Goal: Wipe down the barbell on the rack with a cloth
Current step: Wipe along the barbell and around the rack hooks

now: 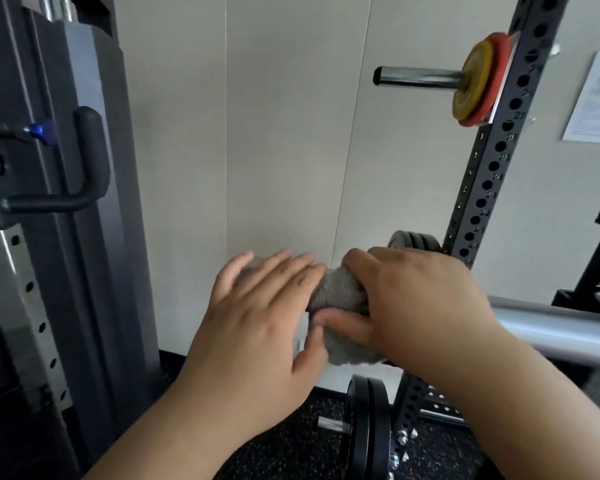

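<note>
A: Where the two forearms reach forward, what do the hands have?

B: Nearest, the left hand point(257, 313) lies on the left part of a grey cloth point(340, 292). Its fingers are straight and close together, and its thumb touches the cloth from below. The right hand point(413, 299) grips the same cloth, fingers curled over the top and thumb tucked underneath.

A: And the barbell?

B: The cloth is bunched round its end. From under the right wrist the barbell point(555, 329) runs off to the right edge as a silver tube.

A: Below that?

B: On the speckled floor point(291, 445) stand black plates point(368, 424), on edge.

A: Farther back?

B: Behind the right hand rises the rack upright point(496, 157), black with numbered holes. Low on it sit grey plates point(413, 241). High up, yellow and red plates point(478, 81) hang on a steel peg point(416, 77). On the left side is a cable machine point(49, 202), in front of a pale wall point(274, 133).
</note>
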### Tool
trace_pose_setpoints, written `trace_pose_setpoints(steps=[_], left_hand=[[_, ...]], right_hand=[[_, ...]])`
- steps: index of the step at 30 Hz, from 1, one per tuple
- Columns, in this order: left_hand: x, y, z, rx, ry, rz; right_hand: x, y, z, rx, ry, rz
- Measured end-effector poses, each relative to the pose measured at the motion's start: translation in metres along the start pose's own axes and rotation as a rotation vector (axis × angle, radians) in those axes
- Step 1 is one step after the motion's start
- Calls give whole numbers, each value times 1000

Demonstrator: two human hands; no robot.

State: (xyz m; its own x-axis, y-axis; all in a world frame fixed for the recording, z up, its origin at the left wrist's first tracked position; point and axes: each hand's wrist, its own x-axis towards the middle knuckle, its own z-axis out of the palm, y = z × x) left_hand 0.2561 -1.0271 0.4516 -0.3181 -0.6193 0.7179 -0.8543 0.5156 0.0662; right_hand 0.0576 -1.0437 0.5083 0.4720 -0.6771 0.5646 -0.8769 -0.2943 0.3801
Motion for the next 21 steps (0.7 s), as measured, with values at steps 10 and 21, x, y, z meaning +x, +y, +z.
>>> trace_pose_setpoints(steps=[10, 21], left_hand=[[9, 16, 17, 86, 97, 22], [37, 68, 36, -9, 11, 178]], right_hand=[[-83, 84, -21, -67, 90, 461], [-135, 113, -13, -104, 126, 580]])
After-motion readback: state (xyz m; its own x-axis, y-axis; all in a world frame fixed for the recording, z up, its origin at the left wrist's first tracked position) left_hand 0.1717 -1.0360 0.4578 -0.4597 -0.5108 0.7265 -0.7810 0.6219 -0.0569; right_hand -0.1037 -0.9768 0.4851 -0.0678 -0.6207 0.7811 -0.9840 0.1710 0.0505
